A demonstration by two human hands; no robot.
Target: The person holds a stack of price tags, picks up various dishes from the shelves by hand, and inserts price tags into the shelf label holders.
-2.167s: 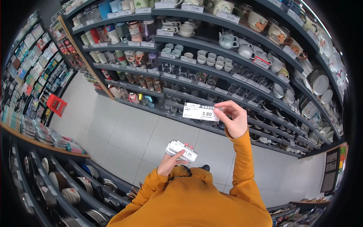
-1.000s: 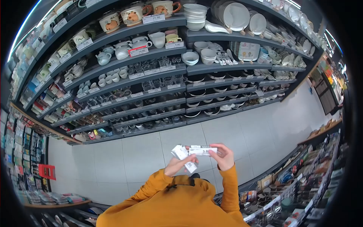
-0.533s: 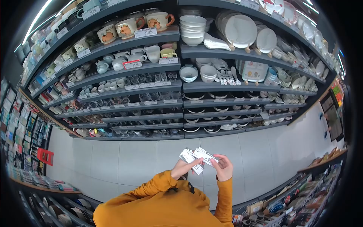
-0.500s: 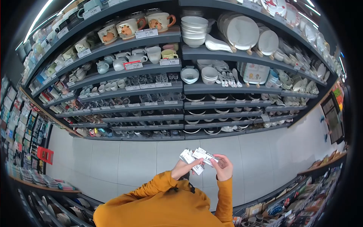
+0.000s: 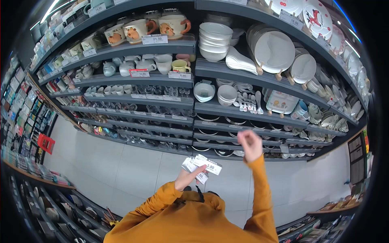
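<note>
My left hand [image 5: 188,177] is closed on a fanned stack of white price tags [image 5: 208,166], held low in front of my body. The thumb presses on the top tag, which reads 3.80, and another tag under it shows a price ending in 50. My right hand [image 5: 251,146] is raised apart from the tags, in front of the lower shelves on the right. Its fingers are curled together and blurred by motion. Anything between them is too smeared to make out.
Ahead stands a wide grey shelf unit [image 5: 162,82] with bear mugs [image 5: 172,26], stacked white bowls [image 5: 214,40], white plates [image 5: 274,52] and a spoon set [image 5: 249,103]. A red stool [image 5: 45,143] stands far left on the tiled floor [image 5: 133,162]. More shelves line both sides behind me.
My right hand has let go of the tags and moved up and to the right, toward the shelves. The left hand keeps the tags. The view has turned and come nearer the shelves.
</note>
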